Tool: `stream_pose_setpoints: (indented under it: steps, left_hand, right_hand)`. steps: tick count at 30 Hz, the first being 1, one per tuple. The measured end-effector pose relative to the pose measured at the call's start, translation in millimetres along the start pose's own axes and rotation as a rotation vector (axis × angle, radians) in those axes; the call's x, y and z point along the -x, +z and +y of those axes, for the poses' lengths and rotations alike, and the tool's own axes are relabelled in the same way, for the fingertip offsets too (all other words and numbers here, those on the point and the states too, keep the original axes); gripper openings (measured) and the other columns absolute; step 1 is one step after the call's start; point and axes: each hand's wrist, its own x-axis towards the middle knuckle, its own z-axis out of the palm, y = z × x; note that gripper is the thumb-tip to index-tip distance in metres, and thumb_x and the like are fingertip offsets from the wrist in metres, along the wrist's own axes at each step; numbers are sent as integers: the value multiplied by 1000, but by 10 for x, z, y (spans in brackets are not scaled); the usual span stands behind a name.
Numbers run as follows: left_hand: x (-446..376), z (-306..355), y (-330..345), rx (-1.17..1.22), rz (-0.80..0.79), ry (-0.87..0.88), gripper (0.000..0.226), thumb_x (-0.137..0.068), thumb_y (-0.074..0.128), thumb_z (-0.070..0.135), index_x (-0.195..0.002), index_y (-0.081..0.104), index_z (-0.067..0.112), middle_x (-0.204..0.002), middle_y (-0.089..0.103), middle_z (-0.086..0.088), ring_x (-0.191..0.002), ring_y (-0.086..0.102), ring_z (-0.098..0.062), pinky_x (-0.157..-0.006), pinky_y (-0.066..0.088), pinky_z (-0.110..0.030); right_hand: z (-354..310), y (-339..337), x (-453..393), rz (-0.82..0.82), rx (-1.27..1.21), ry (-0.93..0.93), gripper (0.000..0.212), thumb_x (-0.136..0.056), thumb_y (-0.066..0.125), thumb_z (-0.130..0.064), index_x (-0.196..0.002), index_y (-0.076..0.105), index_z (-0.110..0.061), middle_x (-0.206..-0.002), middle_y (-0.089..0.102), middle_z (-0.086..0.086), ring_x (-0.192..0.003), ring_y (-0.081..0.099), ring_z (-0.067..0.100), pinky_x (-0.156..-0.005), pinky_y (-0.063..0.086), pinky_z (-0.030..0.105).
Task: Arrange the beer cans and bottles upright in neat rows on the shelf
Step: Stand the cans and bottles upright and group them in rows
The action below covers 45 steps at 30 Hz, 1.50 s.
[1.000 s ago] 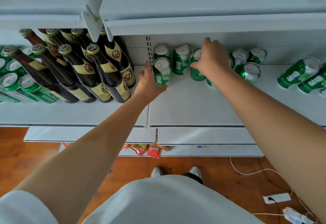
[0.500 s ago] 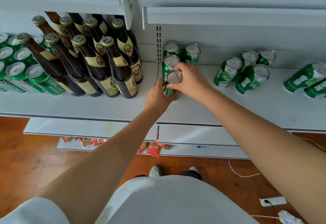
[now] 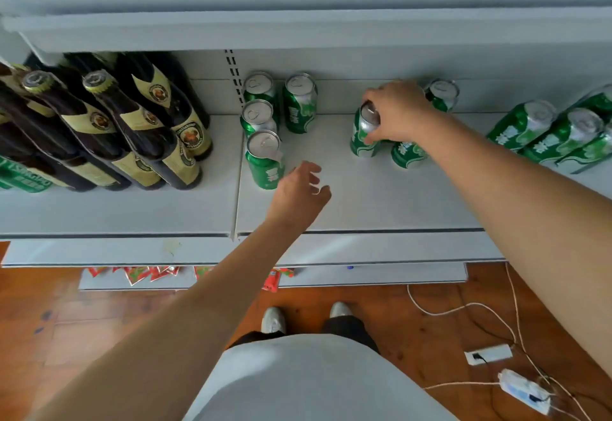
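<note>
Nearest, the left hand [image 3: 299,188] was held over the white shelf [image 3: 381,202], fingers loosely spread, nothing gripped, just beside the front can [image 3: 265,160] of an upright column. Farther back, a green can [image 3: 365,130] was pinched at its top by the right hand [image 3: 399,110], standing on the shelf. Brown bottles [image 3: 142,129] were ranked at left.
</note>
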Motion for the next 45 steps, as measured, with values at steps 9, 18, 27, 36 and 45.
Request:
stream_pose_setpoints:
  steps: [9,18,27,36,45]
  left_hand:
    - [-557,251,318,1007,204,-519,11,-89,64,15,-93,58,7,-93,60,-10,-90,64,-25,-91,52,-31]
    - [-371,251,219,1734,231,-531,47,-91,29,-20,-127,49,2,-126,50,-15,-116,53,-28,-103,44,-38]
    - [-210,465,512,1061,56,-498,40,-96,40,-9,-133,51,-1,-113,59,-15,-98,62,-29,-89,53,-35]
    - [69,471,634,386,332,-97,40,-86,46,-4,-114,66,15,-104,64,0,-90,62,-15,-78,51,-22]
    - [229,-117,-92,-381,678,18,57,-82,54,7,-138,49,16,-147,43,-2,-136,35,-28,-111,35,-42]
  right_hand:
    - [-599,-84,-134,89,-376,-150,78,-67,85,-41,-125,46,-8,-115,61,11,-101,59,29,-78,49,34]
    - [-774,59,-279,77,-474,-286,87,-67,86,-33,-141,45,-12,-139,41,15,-119,52,31,-99,42,35]
    - [346,13,361,291,-46,110,63,-87,56,-60,-110,56,-1,-107,58,24,-99,57,41,-72,43,40]
    - [493,294,585,138,-147,231,60,-80,75,-26,-129,44,-11,-132,36,24,-115,45,46,-83,47,44]
    - [440,219,514,53,-332,222,69,-71,83,-31,-124,46,-6,-121,52,24,-107,56,40,-81,49,41]
